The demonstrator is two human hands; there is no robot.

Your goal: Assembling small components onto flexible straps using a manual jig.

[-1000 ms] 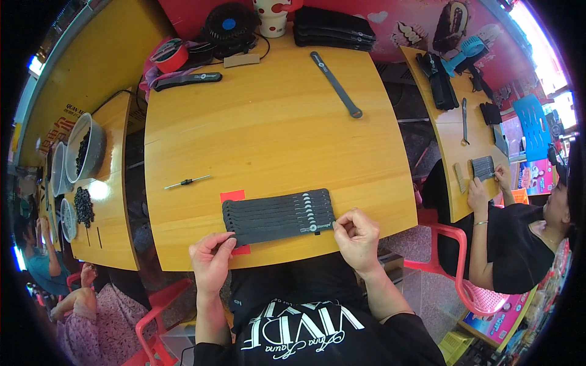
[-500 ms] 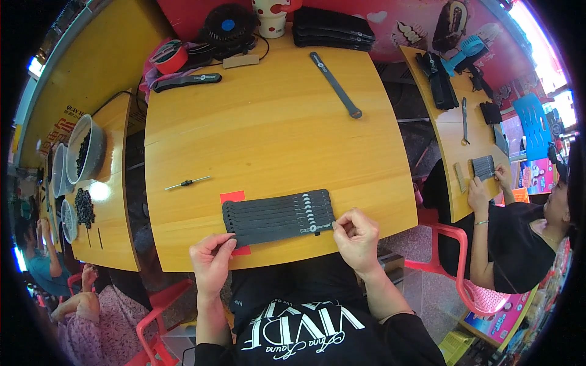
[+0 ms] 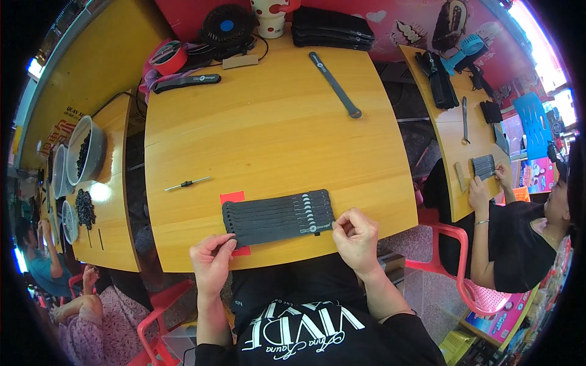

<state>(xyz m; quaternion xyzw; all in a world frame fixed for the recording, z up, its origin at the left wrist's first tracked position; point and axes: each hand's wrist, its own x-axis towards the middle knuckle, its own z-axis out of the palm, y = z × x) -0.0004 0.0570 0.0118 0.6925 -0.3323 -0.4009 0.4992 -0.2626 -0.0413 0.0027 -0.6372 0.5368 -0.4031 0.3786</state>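
A row of several black straps (image 3: 274, 218) lies overlapped like steps near the front edge of the wooden table, with pale marks toward their right ends. My left hand (image 3: 212, 255) pinches the rounded left end of the nearest strap between thumb and finger. At that strap's other end, my right hand (image 3: 356, 238) is closed in a pinch on its right tip. The strap stretches flat between both hands. Under the row, red tape (image 3: 232, 197) shows at the upper left and again below.
A thin metal-tipped tool (image 3: 187, 183) lies left of the straps. Farther back are a single strap (image 3: 335, 85), a strap bundle (image 3: 187, 82), a black fan (image 3: 227, 27) and stacked black straps (image 3: 332, 29). Co-workers sit at side tables; the left one holds bowls (image 3: 86, 149).
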